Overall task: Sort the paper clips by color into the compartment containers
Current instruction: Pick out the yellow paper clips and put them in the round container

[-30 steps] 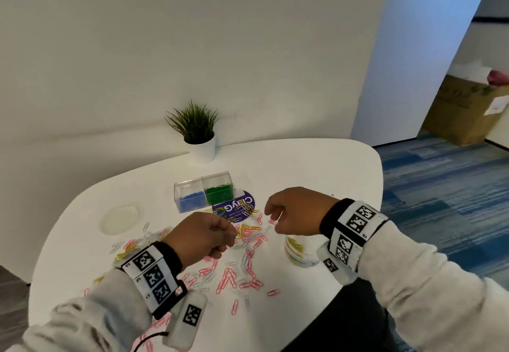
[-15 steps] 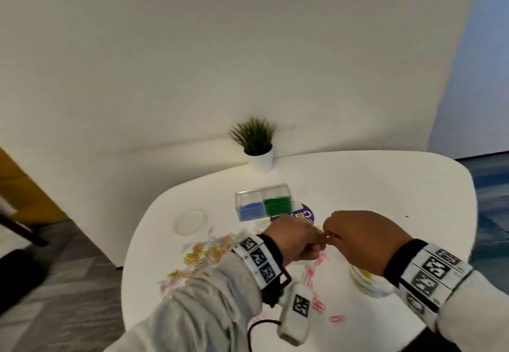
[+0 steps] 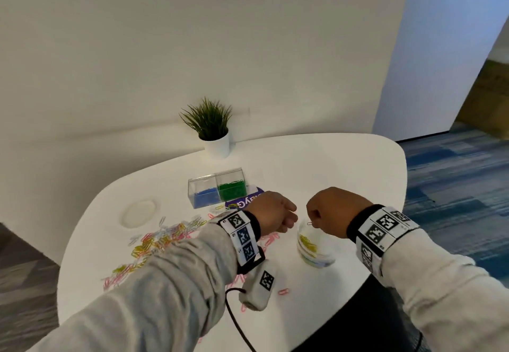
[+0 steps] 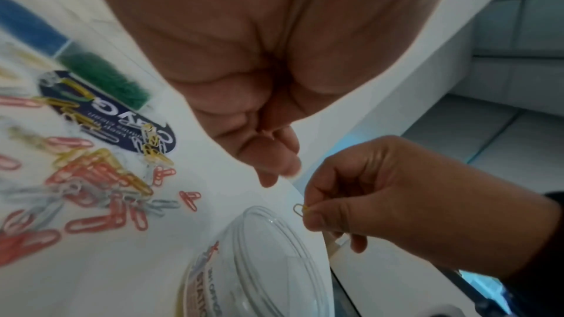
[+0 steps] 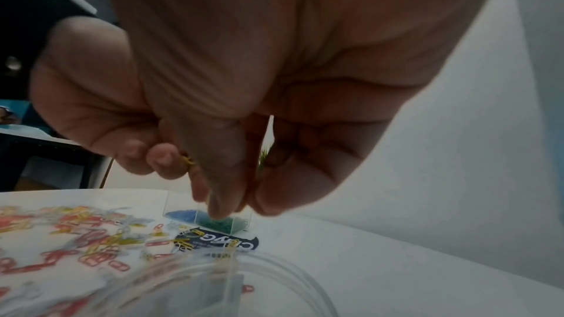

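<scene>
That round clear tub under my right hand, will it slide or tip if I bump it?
The tub holds only a few yellow clips, so it is probably light and slides easily on the smooth table. It looks squat, so tipping seems less likely.

On the worktop (image 3: 316,164), the two-compartment box (image 3: 217,191) is the landmark. Behind it stands a potted plant (image 3: 211,128). Just before it lies a label (image 3: 242,202). Left of it lies a lid (image 3: 139,213). Loose clips (image 3: 162,238) spread before and left of it; a round tub (image 3: 314,247) stands before and right.
</scene>
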Demonstrator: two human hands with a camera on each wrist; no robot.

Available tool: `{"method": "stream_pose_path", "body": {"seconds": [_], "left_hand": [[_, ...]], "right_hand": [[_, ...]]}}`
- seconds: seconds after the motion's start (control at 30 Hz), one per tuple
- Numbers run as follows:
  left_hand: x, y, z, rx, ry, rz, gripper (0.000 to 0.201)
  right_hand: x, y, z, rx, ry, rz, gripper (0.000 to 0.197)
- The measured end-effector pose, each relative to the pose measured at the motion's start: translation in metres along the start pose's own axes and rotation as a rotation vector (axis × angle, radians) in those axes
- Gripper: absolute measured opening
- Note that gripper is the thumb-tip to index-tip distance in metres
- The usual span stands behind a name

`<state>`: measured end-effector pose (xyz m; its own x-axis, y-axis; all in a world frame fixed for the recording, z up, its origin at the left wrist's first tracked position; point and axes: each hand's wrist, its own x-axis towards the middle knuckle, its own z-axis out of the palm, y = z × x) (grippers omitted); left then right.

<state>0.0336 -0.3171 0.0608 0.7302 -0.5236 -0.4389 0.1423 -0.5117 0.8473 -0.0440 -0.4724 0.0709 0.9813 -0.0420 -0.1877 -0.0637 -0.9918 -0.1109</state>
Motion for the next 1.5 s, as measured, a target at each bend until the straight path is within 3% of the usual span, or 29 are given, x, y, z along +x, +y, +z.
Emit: {"method": "stream_pose_path", "body": {"seconds": [0.1,0.2,0.3,0.43,0.63,0.73,0.87,1.07,1.33,1.5], "left_hand": [[0.006,0.001,0.007,0.070,-0.084,0.057,0.025],[0.013,0.003,0.012,0.220,-0.026,0.128,0.023],[0.010,0.007,0.018,0.545,-0.027,0.242,0.014],[0.005,0.003,0.030,0.967,-0.053,0.404,0.018],[-0.003,-0.008,0.005,1.017,-0.023,0.427,0.031],[-0.021,-0.029,-0.044,1.035,0.066,0.381,0.028],[-0.056,-0.068,-0.142,1.180,0.126,0.195,0.023],[-0.116,-0.132,-0.258,1.261,0.229,-0.061,0.018],[-0.120,-0.204,-0.252,1.099,0.291,-0.129,0.022],[-0.118,-0.222,-0.249,1.020,0.355,-0.124,0.016]], "right_hand": [[0.002,0.001,0.005,0.031,-0.044,0.018,0.011],[0.003,0.005,0.008,0.077,-0.071,0.041,0.018],[0.004,0.017,0.008,0.114,-0.039,0.092,0.020],[0.005,0.031,0.017,0.069,-0.035,0.128,0.023],[0.009,0.027,0.022,0.055,0.010,0.114,0.023],[0.010,0.014,0.020,0.012,0.059,0.039,0.019],[0.014,-0.016,0.028,-0.007,0.116,-0.076,0.013],[0.033,-0.091,0.028,-0.035,0.036,-0.225,0.024],[0.093,-0.141,0.060,0.042,-0.066,-0.238,0.031],[0.116,-0.165,0.071,0.035,-0.130,-0.212,0.017]]}}
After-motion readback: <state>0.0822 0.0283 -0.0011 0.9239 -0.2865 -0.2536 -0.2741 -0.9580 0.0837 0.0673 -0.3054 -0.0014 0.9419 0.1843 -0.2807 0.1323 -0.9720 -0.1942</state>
